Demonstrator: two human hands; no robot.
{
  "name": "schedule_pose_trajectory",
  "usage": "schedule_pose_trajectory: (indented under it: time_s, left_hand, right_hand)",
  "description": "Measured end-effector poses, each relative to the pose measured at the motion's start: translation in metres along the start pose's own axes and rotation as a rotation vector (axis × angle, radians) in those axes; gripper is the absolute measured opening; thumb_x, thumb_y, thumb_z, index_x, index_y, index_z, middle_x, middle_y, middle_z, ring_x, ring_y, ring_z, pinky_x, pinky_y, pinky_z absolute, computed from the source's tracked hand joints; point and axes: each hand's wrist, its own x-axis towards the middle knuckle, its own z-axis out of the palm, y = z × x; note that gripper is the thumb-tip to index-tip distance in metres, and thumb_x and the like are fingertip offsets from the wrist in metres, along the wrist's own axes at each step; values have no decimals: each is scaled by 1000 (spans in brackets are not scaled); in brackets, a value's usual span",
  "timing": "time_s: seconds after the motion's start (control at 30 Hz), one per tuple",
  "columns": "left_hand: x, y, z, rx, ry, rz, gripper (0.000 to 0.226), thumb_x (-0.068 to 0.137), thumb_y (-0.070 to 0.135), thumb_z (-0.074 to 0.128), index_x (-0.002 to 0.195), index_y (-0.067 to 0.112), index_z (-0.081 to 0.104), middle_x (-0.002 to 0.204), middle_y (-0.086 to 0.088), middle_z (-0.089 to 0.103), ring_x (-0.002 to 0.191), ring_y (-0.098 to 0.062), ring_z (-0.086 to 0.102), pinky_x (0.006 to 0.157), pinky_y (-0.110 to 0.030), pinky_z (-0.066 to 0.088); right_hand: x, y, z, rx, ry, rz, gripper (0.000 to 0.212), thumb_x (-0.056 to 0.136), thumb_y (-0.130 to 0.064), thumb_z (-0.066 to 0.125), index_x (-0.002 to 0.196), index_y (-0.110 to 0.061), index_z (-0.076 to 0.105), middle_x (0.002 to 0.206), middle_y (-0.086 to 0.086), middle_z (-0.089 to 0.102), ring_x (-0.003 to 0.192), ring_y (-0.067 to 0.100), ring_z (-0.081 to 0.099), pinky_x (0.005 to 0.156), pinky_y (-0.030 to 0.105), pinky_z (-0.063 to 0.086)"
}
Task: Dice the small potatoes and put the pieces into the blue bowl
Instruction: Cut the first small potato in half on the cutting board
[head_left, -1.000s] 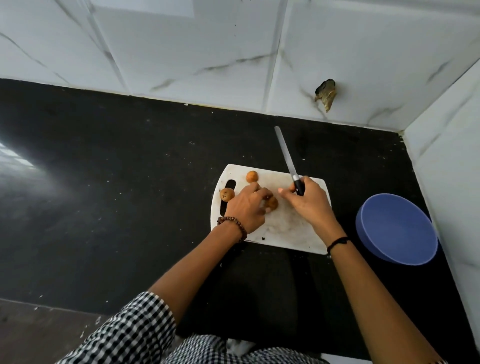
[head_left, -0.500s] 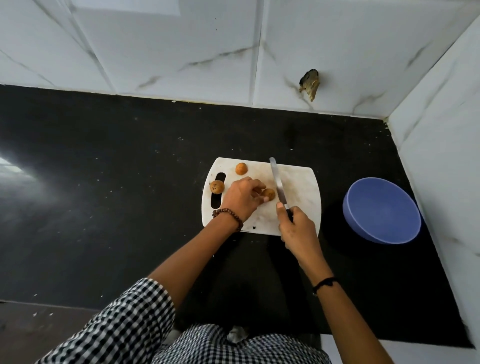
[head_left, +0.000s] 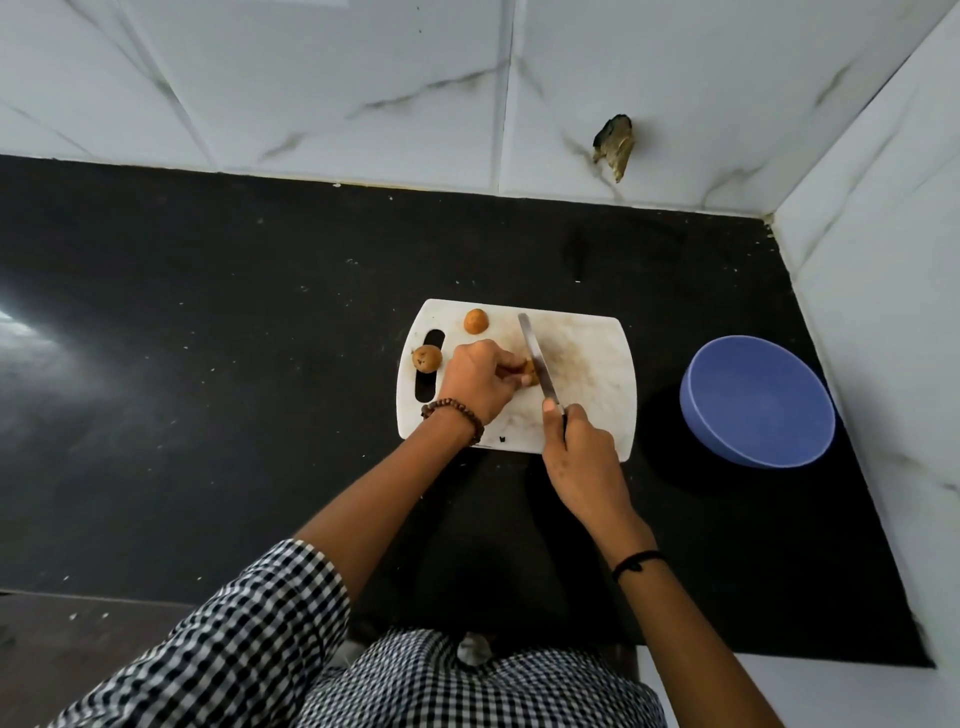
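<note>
Potato (head_left: 527, 370), small and brown, is pinned to the white cutting board (head_left: 587, 358) by the left hand (head_left: 478, 382). The fingers are curled over it and clamped on it, so most of it is hidden. The knife (head_left: 537, 361) is gripped by the right hand (head_left: 582, 447), fingers wrapped together round the dark handle. The blade is laid against the right side of the potato, tip toward the tiled wall. Depth of cut: cannot be told.

A second potato (head_left: 476, 320) is seen near the board's far edge, and a third potato (head_left: 427, 358) just beside the handle slot at its left end. The blue bowl (head_left: 758, 400) is set on the black desk (head_left: 208, 364) to the right of the board, apart from it. A bead bracelet (head_left: 452, 410) is worn on the left wrist.
</note>
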Motion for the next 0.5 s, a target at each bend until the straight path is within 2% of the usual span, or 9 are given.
schedule_pose_trajectory:
  time_s: [0.07,0.13,0.37,0.5]
  left_hand:
    - [0,0,1,-6,-1,-11,21,81,18,75,101,13,75,97,3,73,87,-4,64,87,-19,52]
    - [1,0,1,-8,-5,-18,21,81,18,75,101,13,75,98,3,73,89,-5,65,88,-21,52]
    - [4,0,0,2,14,-21,17,79,17,77,95,12,76,94,2,73,85,-6,64,83,-20,53]
    - [2,3,0,40,16,-13,15,81,14,75,96,12,76,92,1,73,83,-6,63,82,-17,51]
  right_hand:
    - [-1,0,2,-50,7,-7,45,105,-53,24,107,-16,50,84,5,63,76,21,65,69,42,57]
    - [1,-2,4,-102,6,-13,44,106,-51,22,108,-15,48,83,5,62,74,21,64,67,42,57]
    - [13,-15,0,-228,-41,-17,38,108,-44,22,108,-14,45,98,10,61,84,26,60,69,39,47]
    - [24,-25,-5,-270,-93,13,40,109,-42,25,117,-10,47,110,13,58,98,32,59,73,39,41]
